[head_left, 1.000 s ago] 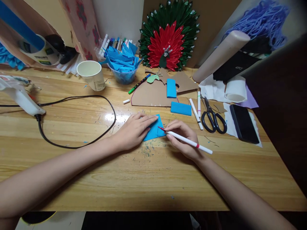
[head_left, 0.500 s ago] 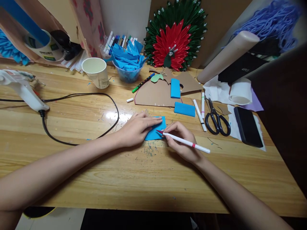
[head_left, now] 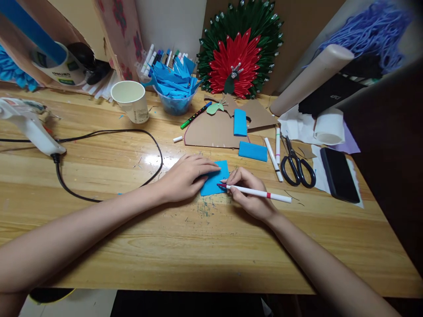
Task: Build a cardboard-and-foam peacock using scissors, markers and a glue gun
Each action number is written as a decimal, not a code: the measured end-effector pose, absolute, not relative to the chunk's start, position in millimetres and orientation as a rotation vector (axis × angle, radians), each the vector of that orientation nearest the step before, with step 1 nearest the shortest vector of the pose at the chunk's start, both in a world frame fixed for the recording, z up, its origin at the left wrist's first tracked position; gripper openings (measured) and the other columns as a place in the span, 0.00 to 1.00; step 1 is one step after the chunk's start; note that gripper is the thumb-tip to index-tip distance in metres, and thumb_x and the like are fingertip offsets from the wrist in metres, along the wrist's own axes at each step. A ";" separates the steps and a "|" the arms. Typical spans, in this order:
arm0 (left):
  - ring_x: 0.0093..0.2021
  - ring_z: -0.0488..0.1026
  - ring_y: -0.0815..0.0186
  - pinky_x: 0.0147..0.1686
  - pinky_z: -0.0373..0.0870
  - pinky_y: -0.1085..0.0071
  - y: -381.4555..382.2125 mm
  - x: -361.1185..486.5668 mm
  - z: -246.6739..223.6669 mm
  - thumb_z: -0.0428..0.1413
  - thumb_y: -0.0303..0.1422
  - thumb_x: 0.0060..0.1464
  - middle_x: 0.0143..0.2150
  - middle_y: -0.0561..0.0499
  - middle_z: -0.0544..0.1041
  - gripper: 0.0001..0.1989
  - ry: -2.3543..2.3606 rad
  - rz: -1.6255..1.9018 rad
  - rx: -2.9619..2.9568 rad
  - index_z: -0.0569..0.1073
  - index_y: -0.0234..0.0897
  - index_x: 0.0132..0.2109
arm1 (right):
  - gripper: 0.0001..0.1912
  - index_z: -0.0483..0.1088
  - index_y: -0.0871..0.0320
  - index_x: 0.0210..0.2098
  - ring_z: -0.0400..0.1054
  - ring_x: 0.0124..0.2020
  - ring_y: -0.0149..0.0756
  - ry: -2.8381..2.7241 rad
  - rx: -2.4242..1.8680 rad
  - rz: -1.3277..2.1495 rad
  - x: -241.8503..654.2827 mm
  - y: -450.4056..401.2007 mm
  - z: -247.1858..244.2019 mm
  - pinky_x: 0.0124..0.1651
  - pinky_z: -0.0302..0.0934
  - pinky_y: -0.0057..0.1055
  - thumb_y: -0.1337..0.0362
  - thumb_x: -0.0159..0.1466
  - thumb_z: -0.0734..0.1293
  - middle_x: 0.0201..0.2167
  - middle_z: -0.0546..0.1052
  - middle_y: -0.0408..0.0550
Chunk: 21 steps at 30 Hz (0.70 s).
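A blue rectangle of paper (head_left: 214,179) lies on the wooden table in front of me. My left hand (head_left: 188,177) rests flat on its left part, fingers stretched out over the upper edge. Pinched in my right hand (head_left: 249,191) is a white marker (head_left: 254,191) with a dark red tip, which is at the lower right part of the paper. Two more blue pieces are beyond: an upright one (head_left: 239,122) on the brown cardboard (head_left: 208,130) and a sideways one (head_left: 253,151) at its lower right edge.
Black-handled scissors (head_left: 297,169), two white markers and a phone (head_left: 340,175) lie to the right. A paper cup (head_left: 130,101), a bowl of blue strips (head_left: 175,103) and a green marker (head_left: 195,115) stand or lie behind. At left is a glue gun (head_left: 33,127) with its looped cord.
The marker in my right hand has tilted to a flatter angle, and its tip has shifted slightly down and right over the paper. The whole view has moved slightly.
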<state>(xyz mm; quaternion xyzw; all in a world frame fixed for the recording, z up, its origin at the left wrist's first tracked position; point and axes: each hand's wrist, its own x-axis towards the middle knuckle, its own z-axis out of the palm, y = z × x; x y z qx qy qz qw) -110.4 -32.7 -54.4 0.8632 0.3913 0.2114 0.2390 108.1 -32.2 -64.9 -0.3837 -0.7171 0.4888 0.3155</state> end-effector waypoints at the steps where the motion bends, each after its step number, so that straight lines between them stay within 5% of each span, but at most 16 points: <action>1: 0.52 0.65 0.62 0.51 0.59 0.60 -32.1 -111.1 -54.6 0.45 0.27 0.58 0.54 0.50 0.71 0.18 1.061 0.557 2.398 0.68 0.42 0.54 | 0.04 0.62 0.55 0.29 0.68 0.33 0.35 -1.868 -1.008 1.303 109.0 -31.5 -64.7 0.37 0.63 0.34 0.67 0.59 0.63 0.27 0.69 0.42; 21: 0.49 0.63 0.61 0.48 0.61 0.61 -24.1 -116.7 -55.4 0.45 0.26 0.57 0.60 0.54 0.65 0.23 0.953 0.437 2.555 0.62 0.42 0.59 | 0.04 0.62 0.55 0.31 0.66 0.31 0.34 -2.072 -1.188 0.981 96.2 -40.0 -57.7 0.34 0.59 0.30 0.69 0.58 0.63 0.31 0.72 0.45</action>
